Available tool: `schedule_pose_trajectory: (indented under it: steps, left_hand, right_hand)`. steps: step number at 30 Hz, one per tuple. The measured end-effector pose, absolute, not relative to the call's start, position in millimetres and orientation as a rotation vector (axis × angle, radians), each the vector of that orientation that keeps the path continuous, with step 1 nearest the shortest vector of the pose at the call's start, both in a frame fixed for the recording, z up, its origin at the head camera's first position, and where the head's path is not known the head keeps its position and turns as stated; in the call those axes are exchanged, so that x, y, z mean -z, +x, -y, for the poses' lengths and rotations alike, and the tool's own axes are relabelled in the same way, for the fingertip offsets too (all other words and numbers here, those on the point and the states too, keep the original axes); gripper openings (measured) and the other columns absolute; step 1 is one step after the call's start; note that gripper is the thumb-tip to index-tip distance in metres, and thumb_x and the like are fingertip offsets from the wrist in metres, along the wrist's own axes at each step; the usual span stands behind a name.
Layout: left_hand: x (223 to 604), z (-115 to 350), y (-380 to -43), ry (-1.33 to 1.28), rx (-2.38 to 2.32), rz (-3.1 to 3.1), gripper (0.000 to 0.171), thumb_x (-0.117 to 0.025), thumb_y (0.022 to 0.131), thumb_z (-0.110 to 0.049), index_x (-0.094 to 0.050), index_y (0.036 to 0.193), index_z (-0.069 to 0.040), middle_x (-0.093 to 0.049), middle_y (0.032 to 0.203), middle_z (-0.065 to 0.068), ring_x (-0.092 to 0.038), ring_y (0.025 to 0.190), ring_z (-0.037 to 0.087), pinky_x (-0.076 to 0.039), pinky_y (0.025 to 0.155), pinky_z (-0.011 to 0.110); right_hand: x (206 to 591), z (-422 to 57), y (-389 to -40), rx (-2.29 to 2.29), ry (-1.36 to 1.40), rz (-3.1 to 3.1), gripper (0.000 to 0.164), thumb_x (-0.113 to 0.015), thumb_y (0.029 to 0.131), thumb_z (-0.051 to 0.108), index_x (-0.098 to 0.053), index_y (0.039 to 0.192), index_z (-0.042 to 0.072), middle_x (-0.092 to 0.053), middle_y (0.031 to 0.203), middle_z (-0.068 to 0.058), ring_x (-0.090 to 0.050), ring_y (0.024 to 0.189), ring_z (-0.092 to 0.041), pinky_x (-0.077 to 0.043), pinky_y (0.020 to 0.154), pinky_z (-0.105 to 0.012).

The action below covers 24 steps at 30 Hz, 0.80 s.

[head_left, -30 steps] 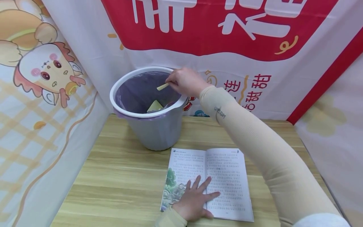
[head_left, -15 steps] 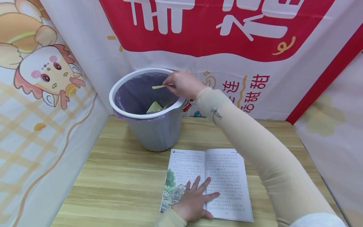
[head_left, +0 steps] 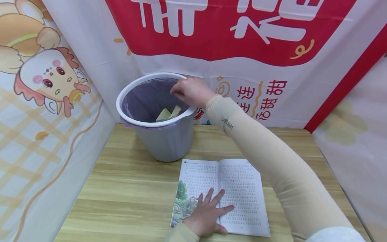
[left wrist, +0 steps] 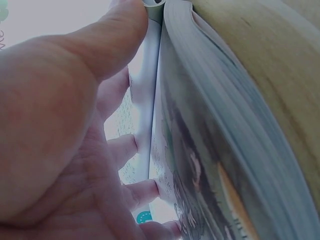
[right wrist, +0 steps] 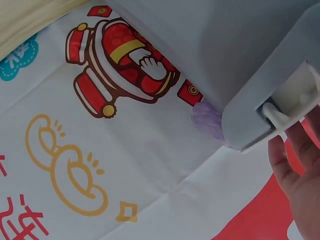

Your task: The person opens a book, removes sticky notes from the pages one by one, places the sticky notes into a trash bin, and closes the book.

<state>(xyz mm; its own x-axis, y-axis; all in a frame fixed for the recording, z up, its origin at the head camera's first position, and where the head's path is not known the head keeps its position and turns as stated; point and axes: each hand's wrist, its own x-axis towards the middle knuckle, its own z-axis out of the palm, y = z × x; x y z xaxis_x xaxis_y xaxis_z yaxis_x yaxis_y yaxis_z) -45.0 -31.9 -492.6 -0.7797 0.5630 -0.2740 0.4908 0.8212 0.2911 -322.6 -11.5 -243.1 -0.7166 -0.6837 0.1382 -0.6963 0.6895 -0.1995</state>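
Note:
An open book [head_left: 242,188] with printed text and a garden picture lies on the wooden table. My left hand [head_left: 208,213] rests flat across its pages, fingers spread; in the left wrist view the thick page edges [left wrist: 240,130] show beside the palm. Behind the book stands a grey trash bin [head_left: 166,141] with a purple liner [head_left: 142,97]. Above the bin's right rim hangs my right hand [head_left: 193,92], fingers loosely bent, with nothing visible in them. Below it, inside the bin, a pale yellow piece of paper [head_left: 176,111] is beside a yellow-green piece [head_left: 164,114].
Printed cloth walls enclose the table [head_left: 121,191] at the back and both sides. A white handle [right wrist: 295,100] sticks out from the bin's rim beside my right fingers in the right wrist view.
My right hand has let go of the pale yellow piece of paper, which now shows down in the bin. The right hand has shifted slightly left. My left hand has stayed on the book.

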Motion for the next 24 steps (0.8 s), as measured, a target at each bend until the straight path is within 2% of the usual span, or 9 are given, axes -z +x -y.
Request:
schedule_pose_trajectory:
  steps: [8,14,19,24]
  left_hand:
    - [492,32,-45,0.789,-0.336,-2.651,0.08,-0.063,0.066,-0.068,-0.04,0.142,-0.056,-0.018,0.165,-0.001,-0.023,0.148,0.042,-0.028,0.108,0.067]
    - [494,33,-45,0.768,-0.37,-2.632,0.08,-0.063,0.067,-0.068,-0.039,0.142,-0.055,-0.016,0.165,-0.002,-0.021,0.149,0.041,-0.026,0.109,0.067]
    - [492,33,-44,0.76,-0.391,-2.621,0.08,-0.063,0.066,-0.068,-0.04,0.142,-0.056,-0.017,0.165,-0.002,-0.02,0.15,0.04,-0.026,0.109,0.066]
    - [492,32,-43,0.744,-0.411,-2.612,0.08,-0.065,0.066,-0.067,-0.041,0.141,-0.056,-0.018,0.165,-0.002,-0.019,0.15,0.041,-0.025,0.109,0.067]
  right_hand:
    - [232,-2,-315,-0.446,1.114,2.808,0.035,-0.064,0.091,0.029,-0.07,0.125,0.022,-0.068,0.127,0.003,-0.062,0.119,-0.014,-0.048,0.1,-0.025]
    - [210,-32,-293,-0.53,1.045,2.751,0.039,-0.066,0.088,0.032,-0.068,0.127,0.025,-0.066,0.128,0.006,-0.061,0.119,-0.013,-0.049,0.098,-0.022]
    - [208,-68,-269,-0.606,1.078,2.535,0.037,-0.068,0.087,0.031,-0.071,0.122,0.02,-0.069,0.121,0.003,-0.063,0.113,-0.013,-0.051,0.096,-0.024]
    - [221,-111,-243,-0.631,1.054,2.385,0.033,-0.07,0.086,0.025,-0.074,0.117,0.014,-0.071,0.119,-0.003,-0.064,0.113,-0.019,-0.049,0.099,-0.032]
